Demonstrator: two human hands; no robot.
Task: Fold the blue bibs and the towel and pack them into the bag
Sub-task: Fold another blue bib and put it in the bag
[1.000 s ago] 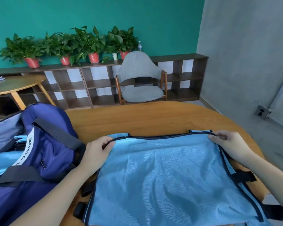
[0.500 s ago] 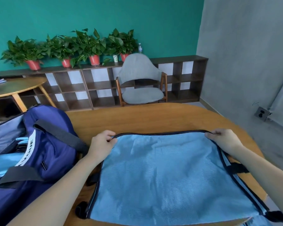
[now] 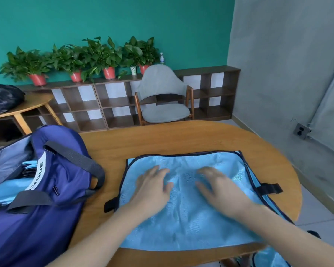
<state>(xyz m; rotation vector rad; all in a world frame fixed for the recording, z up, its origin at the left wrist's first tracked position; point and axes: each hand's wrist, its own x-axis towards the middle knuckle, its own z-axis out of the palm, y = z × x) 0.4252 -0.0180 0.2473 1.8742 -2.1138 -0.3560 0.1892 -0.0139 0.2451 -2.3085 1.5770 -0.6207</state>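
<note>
A light blue bib with dark piping and black side straps lies folded flat on the round wooden table. My left hand presses flat on its left half, fingers spread. My right hand lies flat on its right half, blurred by motion. At the left stands the open navy bag with black handles, and light blue fabric shows inside its opening. More light blue fabric hangs below the table's near edge at the lower right.
A grey chair stands beyond the table in front of a low dark shelf unit carrying potted plants. A small wooden side table with a black bag is at the far left. A grey wall runs along the right.
Both hands have let go of the bib's far corners and moved inward onto its middle, now flat on the cloth. The view has tilted down and shifted right.
</note>
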